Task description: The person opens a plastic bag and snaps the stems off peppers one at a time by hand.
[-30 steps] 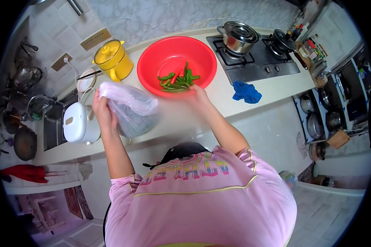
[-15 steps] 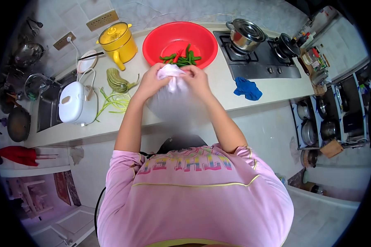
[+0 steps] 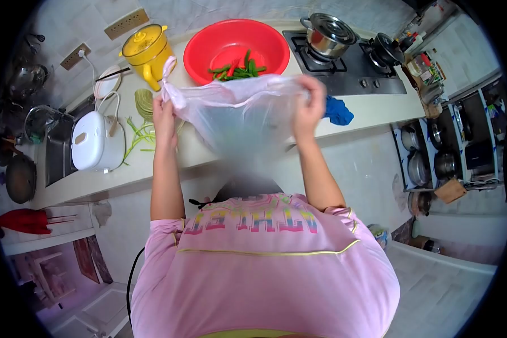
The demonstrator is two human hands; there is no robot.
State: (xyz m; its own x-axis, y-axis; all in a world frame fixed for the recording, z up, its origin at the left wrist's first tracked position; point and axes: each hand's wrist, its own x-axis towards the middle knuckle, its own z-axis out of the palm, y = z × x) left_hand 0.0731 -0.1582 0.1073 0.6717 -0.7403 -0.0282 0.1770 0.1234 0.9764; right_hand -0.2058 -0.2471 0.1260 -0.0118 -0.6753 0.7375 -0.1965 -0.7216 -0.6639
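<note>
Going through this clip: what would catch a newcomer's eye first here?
Probably the big red basin at the back of the counter, with green and red peppers inside. Then the pale, see-through plastic bag spread between the left hand and right hand, front and centre. The yellow pot stands left of the basin.

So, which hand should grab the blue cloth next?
Probably the right hand: it's near the blue cloth, while the left hand is across the plastic bag, by the yellow pot. Both grip the bag, so the right would let go first.
</note>
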